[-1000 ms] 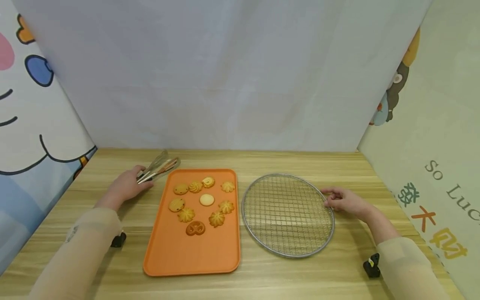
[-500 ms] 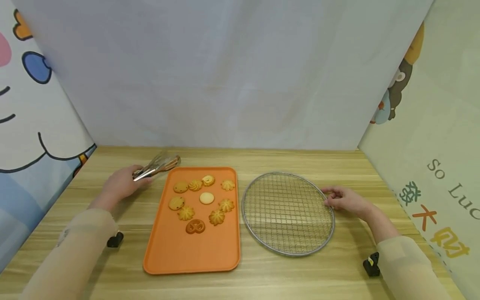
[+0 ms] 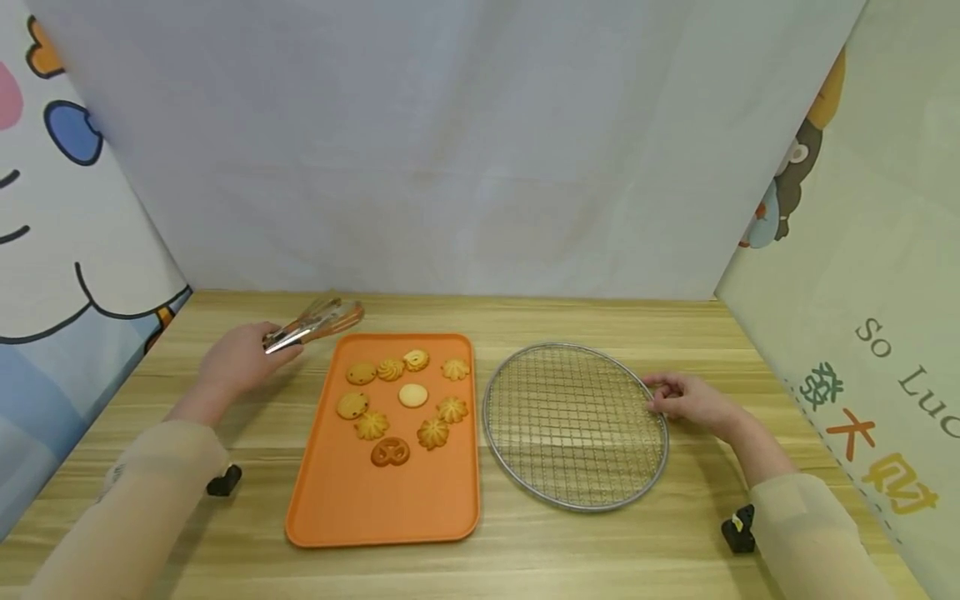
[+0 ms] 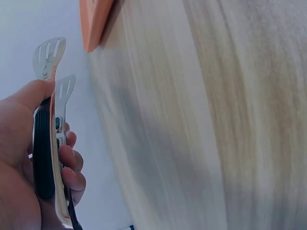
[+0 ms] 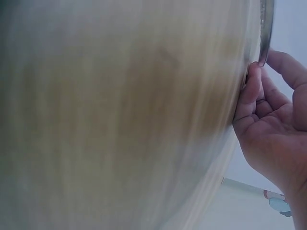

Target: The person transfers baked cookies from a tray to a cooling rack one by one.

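My left hand (image 3: pixel 243 358) grips a pair of metal tongs (image 3: pixel 318 323) behind the tray's left side. In the left wrist view, fingers and thumb wrap the tongs' dark handles (image 4: pixel 44 153), and their two slotted heads stand slightly apart. An orange tray (image 3: pixel 378 517) lies on the table with several cookies on its far half, among them a pretzel-shaped one (image 3: pixel 390 452). To its right lies a round wire rack (image 3: pixel 573 425). My right hand (image 3: pixel 693 404) pinches the rack's right rim; in the right wrist view, thumb and finger meet at that metal rim (image 5: pixel 266 33).
The wood-grain table (image 3: pixel 570 558) ends at a pale cloth backdrop (image 3: pixel 465 167). A cartoon-printed panel (image 3: pixel 67 217) stands at the left. Another printed panel (image 3: pixel 862 275) borders the right side. A narrow gap separates tray and rack.
My left hand has shifted slightly left and away from me, and the tongs in it have turned and appear raised. The right hand keeps its place at the rack; tray and cookies are unmoved.
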Tool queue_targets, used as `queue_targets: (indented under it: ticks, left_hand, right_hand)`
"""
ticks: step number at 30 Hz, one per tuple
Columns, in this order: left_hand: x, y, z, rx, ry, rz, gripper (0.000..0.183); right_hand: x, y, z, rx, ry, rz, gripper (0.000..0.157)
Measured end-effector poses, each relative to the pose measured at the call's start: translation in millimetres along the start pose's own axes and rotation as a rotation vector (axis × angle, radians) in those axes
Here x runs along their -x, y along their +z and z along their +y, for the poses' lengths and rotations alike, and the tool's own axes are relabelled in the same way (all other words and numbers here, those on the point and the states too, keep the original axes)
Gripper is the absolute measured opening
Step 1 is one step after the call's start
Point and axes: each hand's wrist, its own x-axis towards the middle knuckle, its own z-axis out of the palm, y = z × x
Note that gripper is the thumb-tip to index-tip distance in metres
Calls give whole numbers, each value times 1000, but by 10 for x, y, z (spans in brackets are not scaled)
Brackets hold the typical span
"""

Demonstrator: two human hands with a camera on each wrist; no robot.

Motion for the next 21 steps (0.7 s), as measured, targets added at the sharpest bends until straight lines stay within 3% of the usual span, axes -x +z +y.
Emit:
queue_targets:
  ticks: [21]
  left_hand:
    - [328, -252, 401, -11, -3, 91, 88]
  right_hand:
    - [-31, -20, -12, -4, 57, -26, 60]
